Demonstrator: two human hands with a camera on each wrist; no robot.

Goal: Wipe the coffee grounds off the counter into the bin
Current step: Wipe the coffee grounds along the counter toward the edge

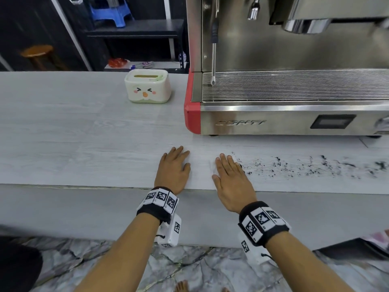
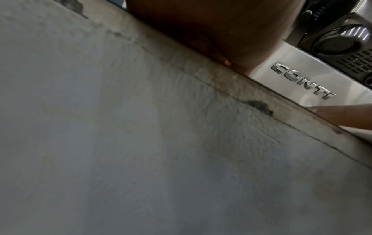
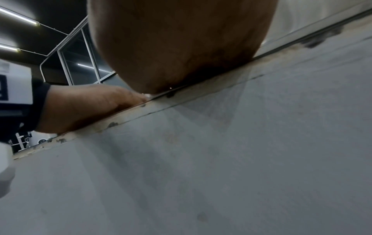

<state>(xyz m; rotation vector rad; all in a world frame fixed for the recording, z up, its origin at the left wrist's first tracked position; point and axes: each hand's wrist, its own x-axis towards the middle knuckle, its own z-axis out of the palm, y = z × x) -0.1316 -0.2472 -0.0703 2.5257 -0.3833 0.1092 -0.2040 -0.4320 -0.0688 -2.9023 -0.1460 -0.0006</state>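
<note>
Resting palm-down at the front edge of the bench, both hands lie flat with fingers straight. The left hand presses on bare bench surface and holds nothing. The right hand lies just beside it, fingers extended over a white tissue whose edges show at the fingertips and along the thumb side; the fingers are not curled round it. The coffee grounds are scattered as dark specks in a band along the front part of the bench, starting just beside the right hand and running toward the right edge of the view. A small white bin with a printed cartoon face stands near the back edge of the bench, well apart from both hands, its top slot open. An espresso machine with a red corner trim occupies the back right of the bench, just beside the bin. Both wrist views show only the heel of each hand against the front face of the bench.
</note>
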